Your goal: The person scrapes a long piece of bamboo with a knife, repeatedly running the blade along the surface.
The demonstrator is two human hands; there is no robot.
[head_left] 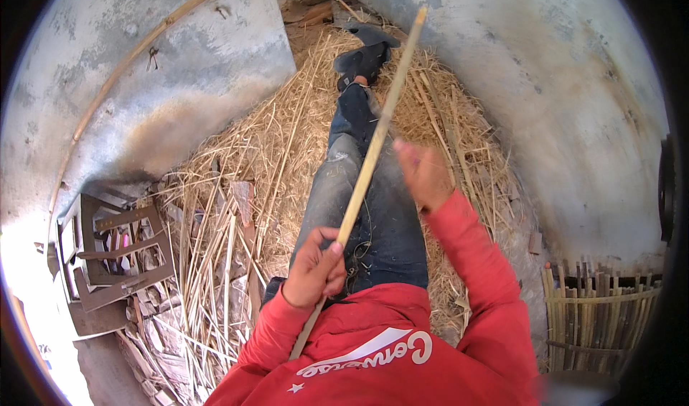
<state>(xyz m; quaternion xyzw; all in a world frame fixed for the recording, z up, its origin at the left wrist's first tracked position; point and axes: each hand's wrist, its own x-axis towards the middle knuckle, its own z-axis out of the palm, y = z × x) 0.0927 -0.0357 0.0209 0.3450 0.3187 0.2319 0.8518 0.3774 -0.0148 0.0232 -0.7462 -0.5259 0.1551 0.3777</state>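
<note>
The left hand (313,266) is closed tight around a long bamboo stick (366,169), near its low end. The right hand (423,173) is just beside the stick, blurred, so I cannot tell if it is open or shut. The stick lies over the person's leg (373,212) and points from 7 o'clock up to 1 o'clock. It looks light, stiff and smooth, best held low down. Straw (265,155) lies all around, with a woven bamboo piece (599,320) at 4 o'clock.

My outstretched leg (373,190) and the bamboo stick (373,147) block the middle; straw (244,190) litters my left, a woven bamboo fence (596,313) crowds my right; air above my lap stays open.
</note>
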